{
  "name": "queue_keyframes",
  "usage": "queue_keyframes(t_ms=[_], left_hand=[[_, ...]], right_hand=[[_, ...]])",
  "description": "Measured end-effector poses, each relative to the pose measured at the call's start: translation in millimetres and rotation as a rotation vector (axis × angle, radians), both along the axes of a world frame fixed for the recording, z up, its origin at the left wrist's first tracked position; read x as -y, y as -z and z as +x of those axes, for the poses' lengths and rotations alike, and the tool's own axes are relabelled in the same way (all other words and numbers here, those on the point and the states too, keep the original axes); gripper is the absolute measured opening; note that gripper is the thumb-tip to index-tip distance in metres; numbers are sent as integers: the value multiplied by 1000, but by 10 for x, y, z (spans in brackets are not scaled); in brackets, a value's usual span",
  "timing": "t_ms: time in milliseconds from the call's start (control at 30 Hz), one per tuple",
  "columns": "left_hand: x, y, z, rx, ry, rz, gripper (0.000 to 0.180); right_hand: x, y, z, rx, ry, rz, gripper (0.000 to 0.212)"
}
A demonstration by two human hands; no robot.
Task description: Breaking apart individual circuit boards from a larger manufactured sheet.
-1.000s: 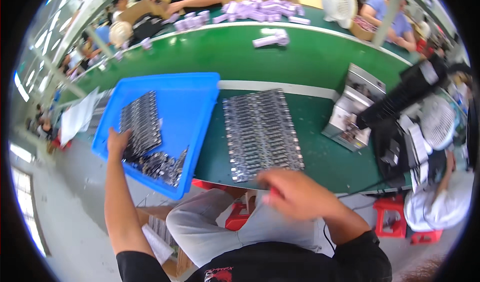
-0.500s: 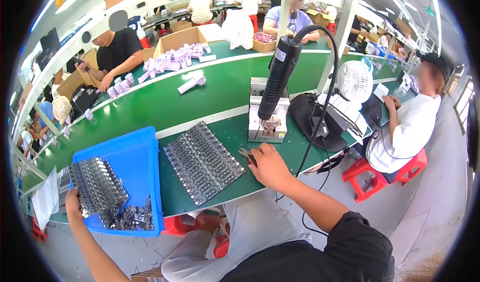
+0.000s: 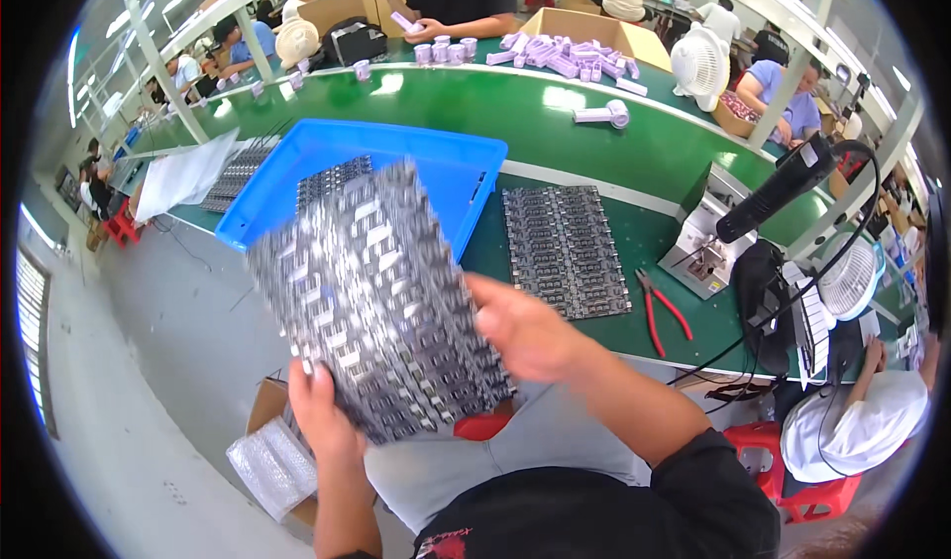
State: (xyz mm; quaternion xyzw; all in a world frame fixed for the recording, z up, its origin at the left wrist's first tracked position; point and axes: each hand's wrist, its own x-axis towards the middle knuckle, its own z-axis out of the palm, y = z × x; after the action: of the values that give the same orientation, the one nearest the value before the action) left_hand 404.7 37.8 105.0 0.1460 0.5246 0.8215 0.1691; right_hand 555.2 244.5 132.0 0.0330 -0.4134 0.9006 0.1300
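Panel (image 3: pixel 386 311) up from the tray (image 3: pixel 431 167), now tilted before it | left hand (image 3: pixel 332 425) pinching lower-left edge, right hand (image 3: pixel 530 326) the right edge | best supported evenly, no flexing

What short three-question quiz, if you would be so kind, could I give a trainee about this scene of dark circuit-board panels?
1. Multiple choice: where do the metal pliers with red handles lie?
A) On the floor
B) On the flat green tabletop
C) In the cardboard box
2. True or false: a dark circuit-board panel lies in the shallow blue plastic tray.
3. Open: of the left hand and right hand at the held rectangular circuit-board panel, which is nearer the pliers?
Key: 1 B; 2 True; 3 Right hand.
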Motion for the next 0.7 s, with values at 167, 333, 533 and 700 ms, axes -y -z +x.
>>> queue_keyframes(t_ms=[167, 333, 533, 700], left_hand=[[841, 251, 411, 124, 155, 87, 66], [1000, 568, 393, 126, 153, 23, 61], [660, 504, 489, 113, 388, 157, 73], [540, 541, 529, 203, 455, 99, 74]], right_hand=[[431, 134, 96, 245, -160, 303, 37], [651, 398, 152, 262, -143, 521, 31], [520, 549, 314, 151, -76, 433, 32], [463, 813, 432, 90, -116, 112, 34]])
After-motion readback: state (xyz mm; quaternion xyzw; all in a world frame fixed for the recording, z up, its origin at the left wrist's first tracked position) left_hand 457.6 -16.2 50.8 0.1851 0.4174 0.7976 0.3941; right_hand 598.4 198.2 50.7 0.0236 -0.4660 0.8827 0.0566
